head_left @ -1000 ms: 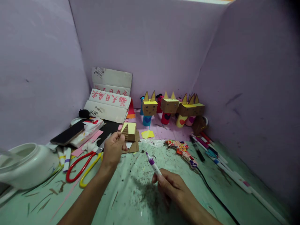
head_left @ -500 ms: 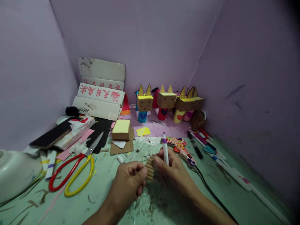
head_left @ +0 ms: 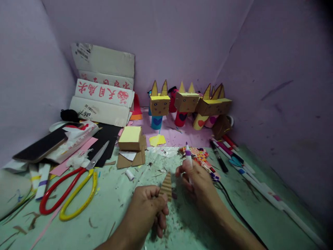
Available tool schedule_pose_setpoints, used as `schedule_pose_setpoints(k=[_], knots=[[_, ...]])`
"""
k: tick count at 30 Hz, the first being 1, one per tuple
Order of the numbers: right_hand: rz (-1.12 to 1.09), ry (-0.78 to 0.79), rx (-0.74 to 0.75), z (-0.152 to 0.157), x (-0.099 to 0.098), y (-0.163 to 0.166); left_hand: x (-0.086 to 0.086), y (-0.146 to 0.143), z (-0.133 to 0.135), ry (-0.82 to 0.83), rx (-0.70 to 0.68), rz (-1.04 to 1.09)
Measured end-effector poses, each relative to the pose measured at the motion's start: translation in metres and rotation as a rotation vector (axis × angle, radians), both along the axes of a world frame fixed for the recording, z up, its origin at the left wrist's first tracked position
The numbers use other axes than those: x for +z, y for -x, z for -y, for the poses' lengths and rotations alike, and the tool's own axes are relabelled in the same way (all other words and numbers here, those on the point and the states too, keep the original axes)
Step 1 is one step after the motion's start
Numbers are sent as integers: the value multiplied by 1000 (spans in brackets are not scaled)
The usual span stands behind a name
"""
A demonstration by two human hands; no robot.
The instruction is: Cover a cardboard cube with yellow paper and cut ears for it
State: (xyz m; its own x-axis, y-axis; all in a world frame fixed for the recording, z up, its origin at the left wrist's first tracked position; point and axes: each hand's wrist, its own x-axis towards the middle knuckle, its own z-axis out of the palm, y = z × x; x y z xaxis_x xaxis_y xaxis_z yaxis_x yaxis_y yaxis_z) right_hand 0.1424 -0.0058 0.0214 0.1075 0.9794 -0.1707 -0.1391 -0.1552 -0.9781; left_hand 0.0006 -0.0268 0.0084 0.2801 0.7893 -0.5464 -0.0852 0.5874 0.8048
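My left hand (head_left: 149, 210) pinches a small pointed piece of corrugated cardboard (head_left: 166, 185) between thumb and fingers, its tip up. To the right of it, my right hand (head_left: 199, 178) is closed around a white marker with a purple band (head_left: 188, 158), held upright with its purple nib pointing up. The cardboard and the right hand are apart. A loose white marker cap (head_left: 129, 174) lies on the table just beyond my left hand. Farther off, a small cardboard box with a pale yellow top (head_left: 130, 137) rests on a flat cardboard piece (head_left: 130, 162).
Scissors with red and yellow handles (head_left: 78, 184) lie at left, near a dark phone-like slab (head_left: 39, 142). Several box-headed figures with pointed ears (head_left: 159, 106) stand at the back. A flowery glue gun (head_left: 203, 158) with a black cord and several markers (head_left: 223, 151) lie right.
My right hand has moved away from the cardboard to the right, with the marker in it. The cardboard piece stays in my left hand. The camera view has shifted.
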Motion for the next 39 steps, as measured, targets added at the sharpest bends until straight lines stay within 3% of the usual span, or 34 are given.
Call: schedule_pose_setpoints(k=[4, 9, 13, 17, 24, 31, 35, 39], knots=[[-186, -35, -20, 4, 7, -13, 0, 0, -2, 0, 37, 25], [-217, -203, -43, 18, 13, -19, 8, 0, -3, 0, 41, 32], [-330, -292, 53, 20, 12, -20, 10, -1, -2, -24, 71, 76], [-417, -273, 115, 14, 5, -11, 6, 0, -1, -72, 57, 80], [-146, -56, 111, 19, -5, 15, 5, -1, 3, -181, -56, -27], [-80, -84, 69, 22, -1, 13, 3, -1, 6, -231, -148, -110], [-112, -84, 86, 23, -1, 14, 0, -2, 6, -248, -120, -127], [-230, -101, 89, 26, -4, 16, 0, -3, 8, -368, -94, -170]])
